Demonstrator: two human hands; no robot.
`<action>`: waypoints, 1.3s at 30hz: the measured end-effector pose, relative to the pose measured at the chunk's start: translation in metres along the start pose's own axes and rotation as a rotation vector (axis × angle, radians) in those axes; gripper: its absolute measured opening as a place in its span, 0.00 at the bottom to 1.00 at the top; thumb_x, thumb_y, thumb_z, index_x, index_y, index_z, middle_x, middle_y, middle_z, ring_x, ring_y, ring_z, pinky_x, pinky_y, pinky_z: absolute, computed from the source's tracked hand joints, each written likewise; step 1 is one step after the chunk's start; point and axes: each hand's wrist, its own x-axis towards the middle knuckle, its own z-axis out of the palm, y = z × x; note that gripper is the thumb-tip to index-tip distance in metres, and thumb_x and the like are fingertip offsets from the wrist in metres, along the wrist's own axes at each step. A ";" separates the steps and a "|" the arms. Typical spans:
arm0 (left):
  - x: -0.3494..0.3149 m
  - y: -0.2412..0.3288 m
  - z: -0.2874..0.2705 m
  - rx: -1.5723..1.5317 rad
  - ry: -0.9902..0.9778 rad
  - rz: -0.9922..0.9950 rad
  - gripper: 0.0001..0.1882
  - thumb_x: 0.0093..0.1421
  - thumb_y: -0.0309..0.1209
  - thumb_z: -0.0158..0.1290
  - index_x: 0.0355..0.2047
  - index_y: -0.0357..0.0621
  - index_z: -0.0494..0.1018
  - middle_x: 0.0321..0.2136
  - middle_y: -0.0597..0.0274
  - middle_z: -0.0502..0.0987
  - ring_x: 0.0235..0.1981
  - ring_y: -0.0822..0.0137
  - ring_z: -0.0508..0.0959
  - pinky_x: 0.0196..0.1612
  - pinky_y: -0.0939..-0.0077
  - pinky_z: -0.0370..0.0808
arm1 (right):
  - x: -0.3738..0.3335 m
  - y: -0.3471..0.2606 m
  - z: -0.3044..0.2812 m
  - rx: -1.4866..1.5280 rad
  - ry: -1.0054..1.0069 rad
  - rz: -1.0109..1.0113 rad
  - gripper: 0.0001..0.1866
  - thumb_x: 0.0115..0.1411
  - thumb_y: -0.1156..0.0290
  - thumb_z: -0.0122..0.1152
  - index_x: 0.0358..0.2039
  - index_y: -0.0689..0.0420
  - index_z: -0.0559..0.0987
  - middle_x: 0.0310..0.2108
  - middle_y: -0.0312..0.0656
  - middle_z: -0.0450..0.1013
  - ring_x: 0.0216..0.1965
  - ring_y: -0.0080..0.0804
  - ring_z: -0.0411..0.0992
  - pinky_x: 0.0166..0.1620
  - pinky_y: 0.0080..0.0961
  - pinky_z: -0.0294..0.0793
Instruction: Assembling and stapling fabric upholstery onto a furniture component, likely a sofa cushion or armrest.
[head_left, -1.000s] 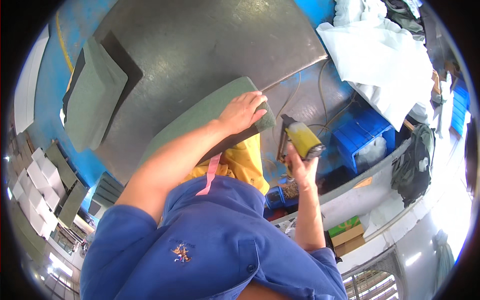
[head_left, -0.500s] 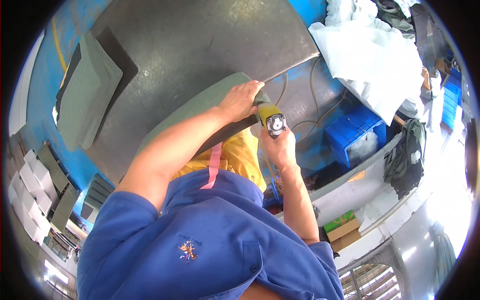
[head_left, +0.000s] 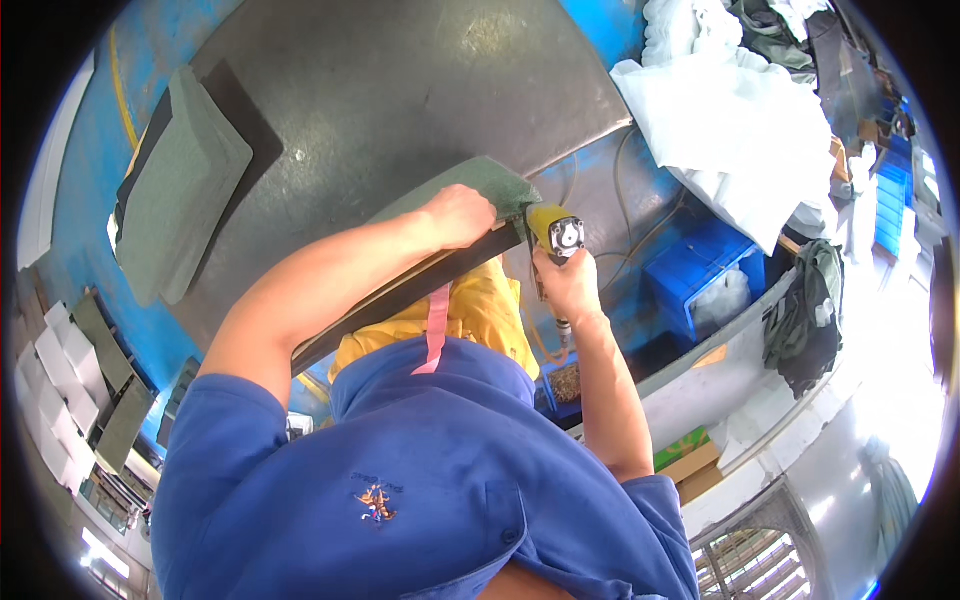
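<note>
A green fabric-covered upholstery panel [head_left: 485,178] rests at the near edge of the dark table, tilted so its black underside and a pale strip along the edge face me. My left hand [head_left: 461,216] is closed on the green fabric at the panel's near edge; the fingertips are hidden. In my right hand [head_left: 568,285] is a yellow and black air staple gun [head_left: 546,222], gripped by its handle. Its nose meets the panel's right corner, though I cannot tell whether it touches. An air fitting and hose [head_left: 560,340] hang below the handle.
Another green upholstered piece [head_left: 190,190] stands at the table's left. Right of the table [head_left: 400,80] lie hoses on the blue floor, a blue crate [head_left: 690,270] holding a clear bag, and white sheeting [head_left: 730,130]. A small blue bin [head_left: 565,385] sits by my right forearm.
The panel has tipped, showing more of its underside edge. My left hand has moved back from the corner and curled into a fist. The staple gun has shifted slightly right.
</note>
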 end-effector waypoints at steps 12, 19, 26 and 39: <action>0.027 -0.078 0.092 -0.857 0.228 -0.510 0.28 0.71 0.55 0.42 0.58 0.48 0.72 0.53 0.46 0.75 0.54 0.58 0.74 0.58 0.61 0.69 | -0.009 0.025 0.019 0.257 -0.036 -0.017 0.11 0.60 0.70 0.63 0.41 0.63 0.83 0.33 0.43 0.83 0.34 0.30 0.81 0.40 0.29 0.78; 0.018 -0.021 0.074 -0.737 0.171 -0.117 0.29 0.76 0.45 0.34 0.75 0.61 0.50 0.74 0.46 0.51 0.75 0.47 0.49 0.75 0.56 0.50 | -0.018 0.036 0.022 0.376 0.047 -0.133 0.07 0.64 0.73 0.60 0.40 0.61 0.80 0.24 0.32 0.74 0.23 0.20 0.70 0.28 0.22 0.71; 0.004 -0.003 0.038 -0.372 0.149 -0.027 0.34 0.72 0.37 0.48 0.74 0.69 0.50 0.73 0.45 0.51 0.71 0.39 0.56 0.71 0.53 0.60 | -0.014 0.032 0.016 0.229 0.021 -0.028 0.14 0.59 0.71 0.65 0.45 0.61 0.81 0.33 0.50 0.81 0.36 0.43 0.81 0.41 0.33 0.78; 0.002 -0.016 0.048 -0.482 0.259 -0.004 0.41 0.70 0.37 0.50 0.75 0.42 0.42 0.71 0.36 0.53 0.72 0.42 0.56 0.72 0.56 0.57 | -0.032 0.000 0.027 0.106 0.050 -0.121 0.29 0.57 0.72 0.66 0.61 0.59 0.74 0.43 0.53 0.78 0.43 0.54 0.78 0.47 0.36 0.77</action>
